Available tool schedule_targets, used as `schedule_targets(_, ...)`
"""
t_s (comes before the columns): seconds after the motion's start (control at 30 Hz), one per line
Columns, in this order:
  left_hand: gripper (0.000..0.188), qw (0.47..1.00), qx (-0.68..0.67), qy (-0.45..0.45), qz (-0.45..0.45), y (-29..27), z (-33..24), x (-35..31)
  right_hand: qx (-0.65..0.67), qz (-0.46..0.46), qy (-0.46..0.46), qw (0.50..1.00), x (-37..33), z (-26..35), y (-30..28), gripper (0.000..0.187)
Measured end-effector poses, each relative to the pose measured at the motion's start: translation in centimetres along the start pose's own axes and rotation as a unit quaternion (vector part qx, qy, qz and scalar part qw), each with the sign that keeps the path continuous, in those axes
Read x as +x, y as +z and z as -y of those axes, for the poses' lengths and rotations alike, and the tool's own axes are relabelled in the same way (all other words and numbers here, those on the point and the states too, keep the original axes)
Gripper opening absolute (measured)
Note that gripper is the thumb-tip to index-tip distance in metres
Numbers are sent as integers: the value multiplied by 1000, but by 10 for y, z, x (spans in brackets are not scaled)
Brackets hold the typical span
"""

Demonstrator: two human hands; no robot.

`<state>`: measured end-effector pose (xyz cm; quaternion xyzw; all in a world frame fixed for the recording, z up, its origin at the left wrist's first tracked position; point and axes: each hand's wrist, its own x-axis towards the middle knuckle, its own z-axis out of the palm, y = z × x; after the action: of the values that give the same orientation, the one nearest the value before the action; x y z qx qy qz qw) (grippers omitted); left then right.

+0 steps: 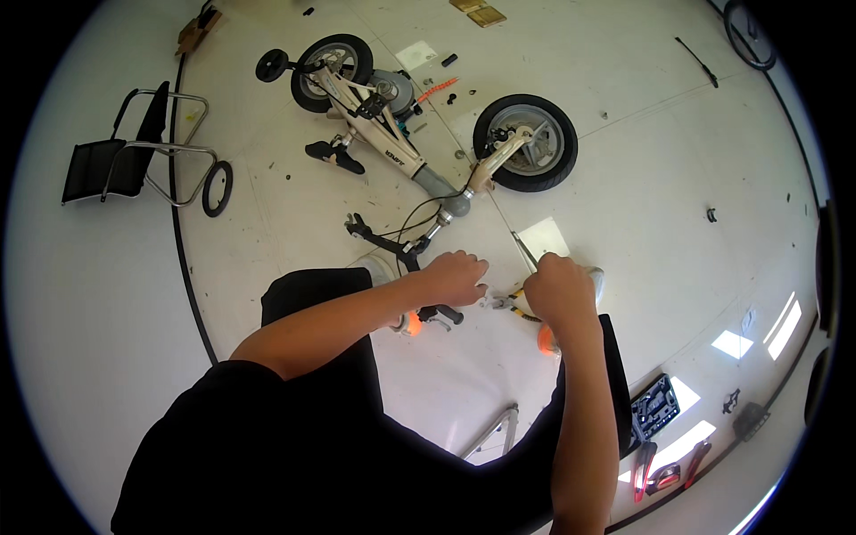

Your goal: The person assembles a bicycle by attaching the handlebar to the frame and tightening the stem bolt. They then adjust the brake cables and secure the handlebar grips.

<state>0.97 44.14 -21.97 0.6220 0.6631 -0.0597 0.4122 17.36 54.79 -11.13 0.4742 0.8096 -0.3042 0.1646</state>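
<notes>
Spreading wide under it all, the pale floor [660, 205] fills most of the scene. On the near side is a person in black clothes [294, 446], with 2 bare arms reaching out over it. Past the hands, a cream bike [379, 138] lies on the floor. Its front wheel [535, 147] is on the right, and its back wheel [343, 62] is on the far left. Its black handlebar [379, 239] comes near the person's feet. Over on the left stands a black chair [98, 169] with shiny metal legs. A thin black ring [227, 183] is just beside it. On the near right, an open tool case [655, 408] has many small parts inside.

Now the hands. The left hand [455, 278] is above the near end of the handlebar, with its fingers curled in. It is not clear if anything small is pinched there. The right hand [562, 290] is closed in a fist around a thin tool [524, 251], which pokes out toward the far left. Between the 2 hands, and a bit nearer, are yellow and black pliers [514, 308]. A small orange strip [437, 91] lies far off, just right of the bike.
</notes>
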Motion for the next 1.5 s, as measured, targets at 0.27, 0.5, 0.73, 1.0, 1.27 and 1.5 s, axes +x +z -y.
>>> schedule_targets(0.27, 34, 964, -199, -32, -176, -51, -32, -7, 20, -30, 19, 999, 17, 28, 28, 17)
schedule_targets(0.5, 26, 986, 4, 93, -136, -43, -38, -26, 158, -70, 149, 974, 110, -40, 104, 32)
schedule_targets(0.73, 34, 981, 79, 164, -58, -28, -28, -48, 354, -221, 260, 871, 258, -61, 161, 42)
schedule_targets(1.0, 37, 978, 127, 100, -130, -71, 9, -47, 188, -244, 254, 917, 309, -59, 170, 40)
schedule_targets(1.27, 35, 983, 94, 113, -111, -67, 2, -51, 256, -260, 286, 886, 296, -45, 163, 41)
schedule_targets(1.5, 38, 988, 73, 120, -68, -69, -5, -50, 481, -170, 301, 806, 312, -27, 148, 26)
